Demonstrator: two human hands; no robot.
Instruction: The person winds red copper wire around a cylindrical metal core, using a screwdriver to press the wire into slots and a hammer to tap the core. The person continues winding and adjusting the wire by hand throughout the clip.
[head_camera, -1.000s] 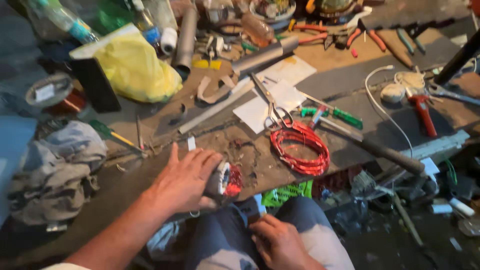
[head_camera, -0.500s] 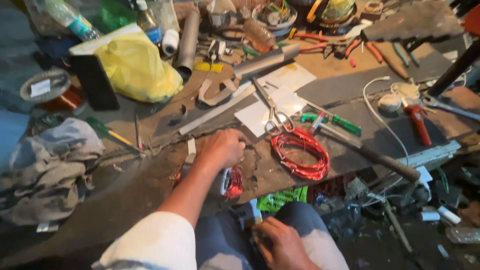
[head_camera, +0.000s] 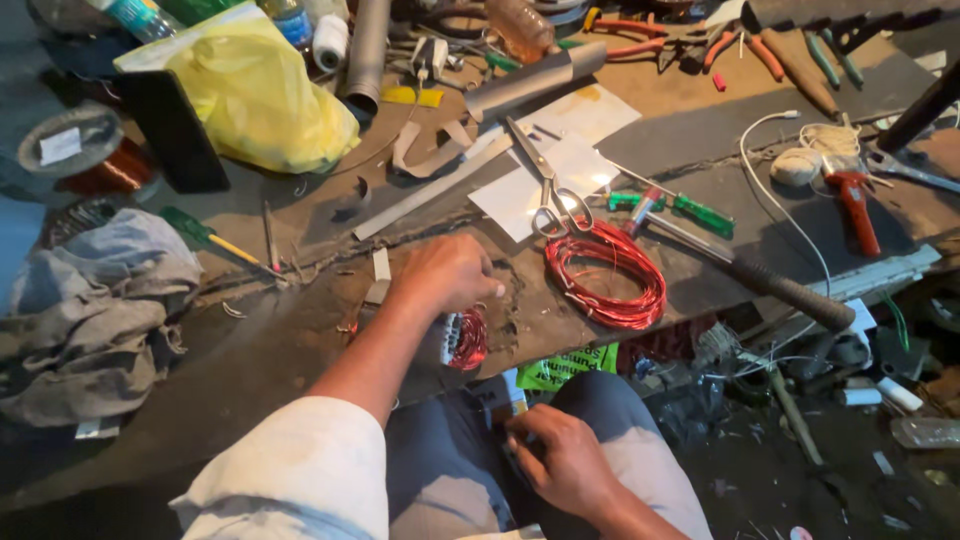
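My left hand (head_camera: 445, 275) rests curled on the worn wooden bench, its fingers closed just above a small metal motor part wound with red wire (head_camera: 462, 340) at the bench's front edge. My right hand (head_camera: 560, 455) lies low on my lap and pinches a small pale strip against my dark trousers. A loose coil of red wire (head_camera: 605, 275) lies on the bench to the right of my left hand. Scissors (head_camera: 548, 190) rest on white paper sheets (head_camera: 555, 160) just beyond the coil.
A yellow plastic bag (head_camera: 265, 95) and a grey tube (head_camera: 368, 45) stand at the back left, a crumpled grey cloth (head_camera: 95, 310) at left. A hammer (head_camera: 760, 280), green-handled screwdriver (head_camera: 690, 208), red-handled tool (head_camera: 855, 205) and white cable (head_camera: 790, 210) lie to the right. Debris covers the floor at lower right.
My left hand has drawn in from a flat, spread pose to a closed one, shifting right and forward above the wound part. My right hand stays on my lap.
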